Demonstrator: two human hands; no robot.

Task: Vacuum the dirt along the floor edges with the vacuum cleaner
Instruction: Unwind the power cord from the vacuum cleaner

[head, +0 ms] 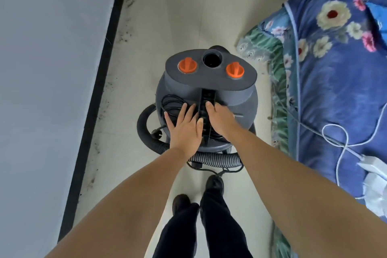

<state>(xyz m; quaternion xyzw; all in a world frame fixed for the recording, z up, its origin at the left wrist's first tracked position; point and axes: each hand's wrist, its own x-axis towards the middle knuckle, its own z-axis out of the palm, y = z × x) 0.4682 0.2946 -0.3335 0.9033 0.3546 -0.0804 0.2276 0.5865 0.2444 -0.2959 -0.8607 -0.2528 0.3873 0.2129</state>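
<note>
the vacuum (206, 98), a grey canister with two orange knobs (211, 69) and an open port on top, stands on the pale floor (167, 16) between the wall's black skirting (98, 81) and the bed (339, 81). its ribbed hose (215, 160) curls round the near side of the base, just ahead of the person's shoes. the left hand (185, 130) lies flat with fingers spread on the lid, over a coiled black cord (172, 103), its thumb against the black handle (207, 109). the right hand (219, 117) has its fingers curled round that handle from the other side. dark dirt (123, 27) is strewn along the floor beside the skirting. a white cable (337, 138) trails over the flowered quilt.
</note>
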